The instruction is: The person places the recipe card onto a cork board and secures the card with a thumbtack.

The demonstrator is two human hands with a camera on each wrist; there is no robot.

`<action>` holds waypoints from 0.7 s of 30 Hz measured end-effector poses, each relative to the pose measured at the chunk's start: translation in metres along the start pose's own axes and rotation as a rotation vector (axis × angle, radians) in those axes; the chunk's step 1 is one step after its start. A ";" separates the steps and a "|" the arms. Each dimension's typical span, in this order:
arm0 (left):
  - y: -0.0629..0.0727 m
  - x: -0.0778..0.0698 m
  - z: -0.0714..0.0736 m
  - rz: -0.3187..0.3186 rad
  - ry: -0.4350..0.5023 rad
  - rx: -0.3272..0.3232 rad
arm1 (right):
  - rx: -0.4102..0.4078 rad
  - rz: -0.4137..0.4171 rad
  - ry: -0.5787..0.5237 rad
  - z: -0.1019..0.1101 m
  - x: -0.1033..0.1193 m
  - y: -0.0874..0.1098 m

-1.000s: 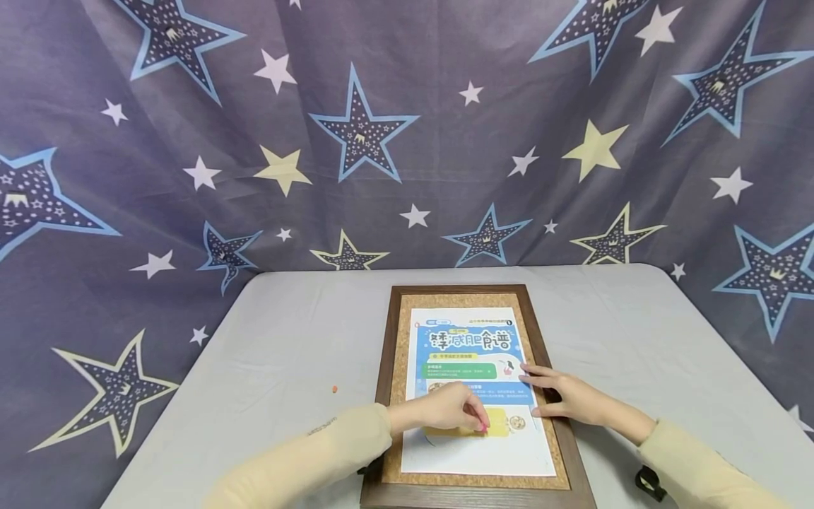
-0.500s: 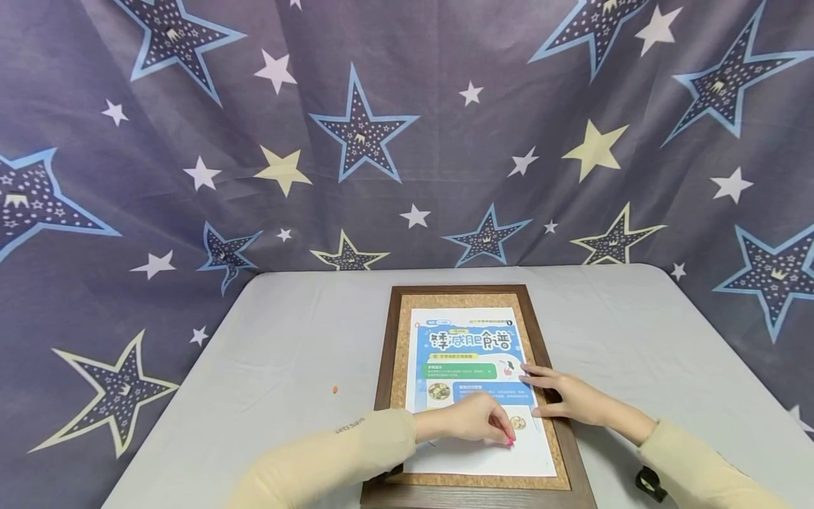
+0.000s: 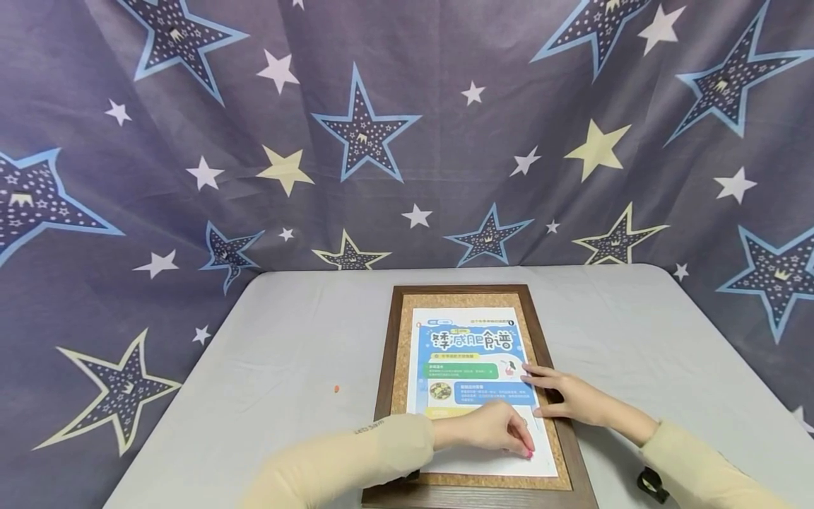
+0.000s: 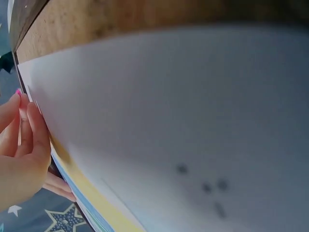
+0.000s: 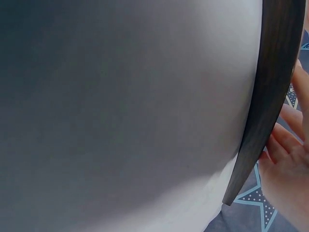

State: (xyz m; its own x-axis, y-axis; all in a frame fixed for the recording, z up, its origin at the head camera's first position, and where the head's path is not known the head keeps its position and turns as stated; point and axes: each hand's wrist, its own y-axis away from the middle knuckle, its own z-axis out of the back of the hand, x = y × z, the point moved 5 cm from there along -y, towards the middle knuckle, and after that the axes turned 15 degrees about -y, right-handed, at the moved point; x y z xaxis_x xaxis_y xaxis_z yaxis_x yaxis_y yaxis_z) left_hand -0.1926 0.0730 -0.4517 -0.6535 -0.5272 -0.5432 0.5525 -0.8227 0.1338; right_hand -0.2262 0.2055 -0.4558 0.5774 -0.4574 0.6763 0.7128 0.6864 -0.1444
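Note:
My left hand [image 3: 486,425] pinches a small pink push pin [image 3: 531,454] between thumb and fingers, over the lower right part of a printed paper poster [image 3: 470,464]. The same pink push pin [image 4: 18,91] shows at the fingertips in the left wrist view. The poster lies on a cork board [image 3: 399,378] with a dark wooden frame [image 3: 553,367]. My right hand [image 3: 575,401] rests across the frame's right side, its fairly straight fingertips at the poster's right edge. A small reddish mark or pin [image 3: 418,325] shows near the poster's upper left corner.
A tiny orange-red object [image 3: 336,388] lies on the grey-covered table [image 3: 305,332], left of the board. A black object [image 3: 651,483] is below the right forearm. A star-patterned curtain [image 3: 432,141] hangs behind the table.
My left hand has moved right and toward the near edge over the poster, carrying the pink push pin. More of the poster's middle shows. My right hand has stayed in place.

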 end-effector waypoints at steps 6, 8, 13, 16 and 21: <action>-0.003 -0.002 -0.005 0.033 0.038 0.000 | -0.002 0.013 0.008 0.000 0.001 0.001; -0.003 -0.003 -0.005 0.043 0.054 0.005 | -0.003 0.017 0.010 0.000 0.001 0.001; -0.004 -0.005 -0.006 0.060 0.077 0.015 | -0.004 0.025 0.007 -0.001 0.001 0.001; -0.005 -0.004 -0.007 0.072 0.076 0.013 | -0.005 0.026 0.005 -0.001 0.001 0.001; -0.007 -0.003 -0.009 0.089 0.092 0.005 | -0.003 0.029 0.003 -0.001 0.001 0.001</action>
State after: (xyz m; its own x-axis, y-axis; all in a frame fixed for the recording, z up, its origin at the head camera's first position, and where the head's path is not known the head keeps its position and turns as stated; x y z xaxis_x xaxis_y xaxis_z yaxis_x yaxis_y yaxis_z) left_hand -0.1900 0.0820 -0.4583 -0.5519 -0.5763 -0.6028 0.6033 -0.7749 0.1885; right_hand -0.2246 0.2056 -0.4557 0.5993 -0.4388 0.6695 0.6967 0.6978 -0.1662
